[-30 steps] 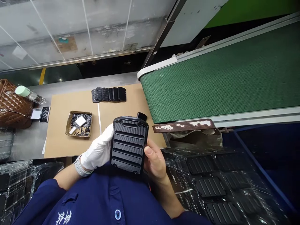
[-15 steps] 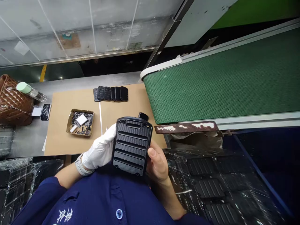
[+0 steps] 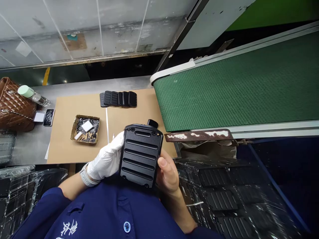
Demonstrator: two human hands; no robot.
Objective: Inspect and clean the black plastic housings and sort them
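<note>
Between my hands, close to my body, is a black ribbed plastic cover [image 3: 141, 156] with a fine carbon-like texture and small screw holes near its corners. My left hand [image 3: 107, 159], in a white glove, grips its left edge. My bare right hand [image 3: 168, 171] holds the right edge, thumb at the side and the other fingers mostly hidden behind. A small rounded black object [image 3: 152, 123] shows just beyond the cover's top right corner; I cannot tell whether it is joined to it. Further off, a row of overlapping black covers [image 3: 118, 99] lies on the cardboard sheet [image 3: 67, 106].
A shallow box [image 3: 86, 129] of small dark parts stands on the cardboard. At left are a brown quilted bag [image 3: 17, 106], a bottle [image 3: 33, 95] and a phone [image 3: 48, 118]. A green conveyor belt [image 3: 236, 83] rises at right, above clear trays [image 3: 219, 186] with black covers.
Both hands keep the same hold on the cover. The view has shifted very slightly; nothing else visibly differs.
</note>
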